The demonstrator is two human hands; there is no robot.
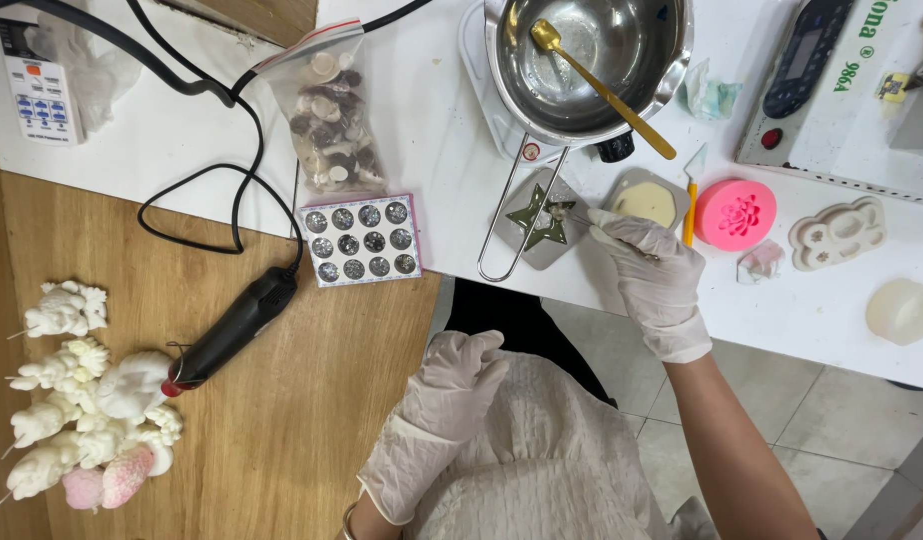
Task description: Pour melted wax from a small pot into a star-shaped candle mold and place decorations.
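Note:
My right hand (pixel 650 262), in a white glove, pinches a thin metal tool whose tip reaches into a star-shaped mould (pixel 540 217) filled with dark shiny liquid, sitting on a small grey square. My left hand (pixel 460 375), also gloved, rests loosely curled against my pale textured top, holding nothing. Just behind the star mould stands a steel pot (pixel 592 60) with a wire handle and a gold spoon (pixel 602 85) leaning in it.
A pink flower mould (pixel 736 213), a white mould (pixel 839 234), a hexagonal mould (pixel 644 200) and a yellow-handled tool lie right of the star. A box of round tins (pixel 363 240), a bag of shells (pixel 332 115), a black heat tool (pixel 232 328) and white wax figures (pixel 82 400) lie left.

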